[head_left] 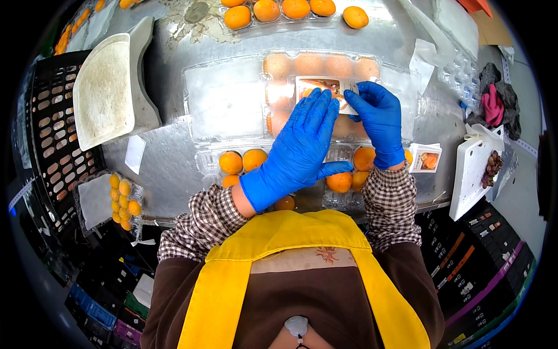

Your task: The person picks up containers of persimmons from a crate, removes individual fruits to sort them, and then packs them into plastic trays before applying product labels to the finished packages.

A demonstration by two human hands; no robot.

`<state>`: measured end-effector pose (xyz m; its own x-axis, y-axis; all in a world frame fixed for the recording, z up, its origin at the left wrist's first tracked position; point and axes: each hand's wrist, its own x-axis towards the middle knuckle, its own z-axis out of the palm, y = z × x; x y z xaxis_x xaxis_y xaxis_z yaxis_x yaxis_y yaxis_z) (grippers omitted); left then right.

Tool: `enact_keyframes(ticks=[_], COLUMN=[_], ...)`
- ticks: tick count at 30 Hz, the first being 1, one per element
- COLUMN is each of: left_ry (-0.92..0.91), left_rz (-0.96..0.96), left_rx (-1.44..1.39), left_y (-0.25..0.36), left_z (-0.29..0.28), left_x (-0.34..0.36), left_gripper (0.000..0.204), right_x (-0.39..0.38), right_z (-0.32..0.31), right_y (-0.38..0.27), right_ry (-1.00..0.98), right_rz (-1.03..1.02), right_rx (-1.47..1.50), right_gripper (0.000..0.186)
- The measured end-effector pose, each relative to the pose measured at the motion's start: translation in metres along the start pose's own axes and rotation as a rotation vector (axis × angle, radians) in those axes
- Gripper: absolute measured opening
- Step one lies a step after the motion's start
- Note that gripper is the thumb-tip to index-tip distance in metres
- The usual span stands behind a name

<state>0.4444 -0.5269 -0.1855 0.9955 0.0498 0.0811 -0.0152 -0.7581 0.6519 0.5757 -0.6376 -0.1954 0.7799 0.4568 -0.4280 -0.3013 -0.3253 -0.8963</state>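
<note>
My left hand (290,148), in a blue glove, lies with fingers stretched together over a small printed label (317,86) on a clear plastic clamshell pack (226,96). My right hand (381,119), gloved the same, pinches the label's right edge between thumb and fingers. Under the clear lid show rows of round, pale orange fruits (308,65), blurred by glare. Nearer to me, below my left hand and right wrist, a second clear tray (206,158) carries bright orange round fruits (231,161). My left palm hides part of both packs.
A stack of printed labels (429,158) lies right of my right wrist. Further left stand a white scale-like pan (104,93) and a black crate (52,128). A pack of small yellow-orange fruits (123,200) sits at the left front edge; more orange fruits (266,10) lie at the back.
</note>
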Motion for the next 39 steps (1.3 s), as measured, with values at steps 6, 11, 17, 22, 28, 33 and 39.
enact_keyframes(ticks=[6, 11, 17, 22, 28, 33, 39], left_ry=[0.008, 0.013, -0.003, -0.02, -0.051, -0.106, -0.143], left_rz=[-0.014, -0.015, -0.041, -0.051, -0.04, -0.011, 0.135], left_rx=[-0.01, -0.005, 0.027, 0.023, 0.092, 0.223, 0.199], left_y=[0.0, -0.002, -0.004, -0.007, -0.013, -0.004, -0.004], left_z=[-0.002, 0.0, 0.003, 0.005, 0.008, 0.007, 0.036], left_x=[0.002, 0.002, 0.002, 0.005, 0.003, 0.013, 0.047], left_gripper=[0.095, 0.095, 0.093, 0.092, 0.093, 0.098, 0.103], right_x=[-0.002, -0.002, -0.001, 0.002, -0.004, -0.01, -0.045], right_z=[0.003, 0.003, 0.005, 0.006, 0.001, -0.044, -0.117], right_y=[-0.003, 0.0, 0.002, 0.012, -0.002, 0.007, 0.034], right_ry=[0.024, 0.007, 0.013, 0.062, 0.208, 0.425, 0.636], right_rz=[0.018, 0.011, -0.009, -0.13, -0.403, -0.358, -0.178], right_rx=[0.0, -0.002, -0.018, -0.172, -0.768, -0.719, -0.666], right_gripper=[0.019, 0.02, 0.017, 0.019, 0.032, 0.029, 0.024])
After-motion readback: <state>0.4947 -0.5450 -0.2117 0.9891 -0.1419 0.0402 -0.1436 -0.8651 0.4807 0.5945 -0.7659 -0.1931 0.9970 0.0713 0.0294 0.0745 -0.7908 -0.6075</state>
